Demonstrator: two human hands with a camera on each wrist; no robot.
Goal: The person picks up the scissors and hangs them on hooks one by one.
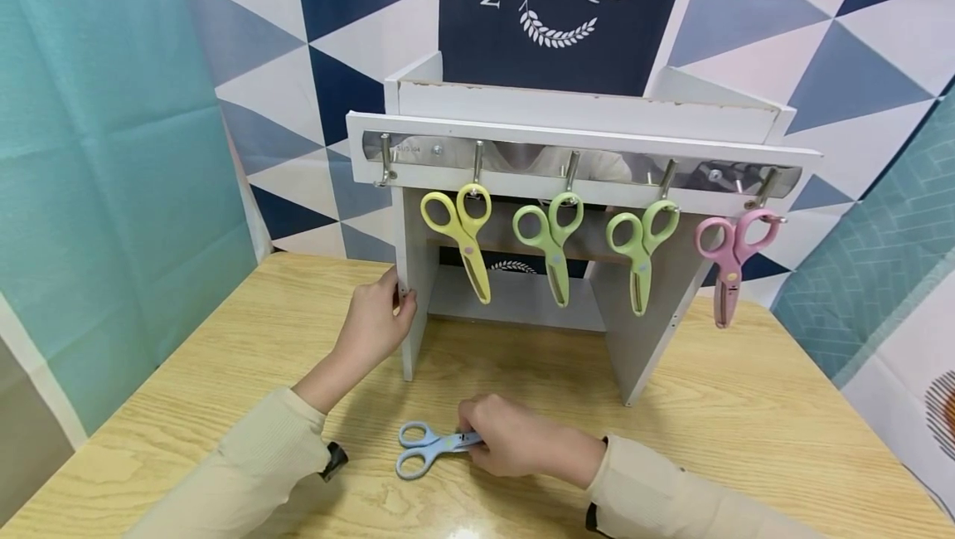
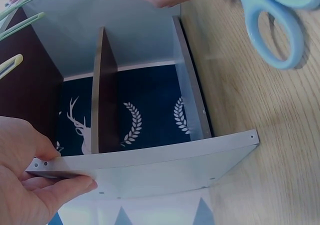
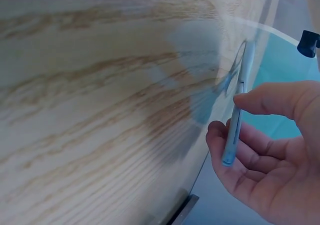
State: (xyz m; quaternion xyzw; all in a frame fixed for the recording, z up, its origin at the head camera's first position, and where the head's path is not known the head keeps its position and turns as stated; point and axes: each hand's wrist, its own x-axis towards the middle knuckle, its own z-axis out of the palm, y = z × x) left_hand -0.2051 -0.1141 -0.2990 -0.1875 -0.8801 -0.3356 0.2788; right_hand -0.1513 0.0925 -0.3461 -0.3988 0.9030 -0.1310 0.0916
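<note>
My left hand (image 1: 375, 319) grips the front edge of the left side panel (image 1: 419, 307) of a white shelf unit; in the left wrist view, thumb and fingers lie on either side of the board. Low over the table in front of the shelf, my right hand (image 1: 515, 438) holds blue scissors (image 1: 448, 443) by the blade end, handles pointing left. The right wrist view shows the thumb pressing them against the fingers. Above hang yellow scissors (image 1: 470, 247), two green pairs (image 1: 555, 250) (image 1: 640, 264) and pink scissors (image 1: 729, 265), each by a handle loop from a hook.
A metal hook rail (image 1: 522, 156) runs across the shelf's front, and its leftmost hook (image 1: 385, 159) carries nothing. The shelf stands on a wooden table (image 1: 224, 406). Behind it is a patterned cloth (image 1: 351, 41), with a teal curtain (image 1: 97, 149) at the left.
</note>
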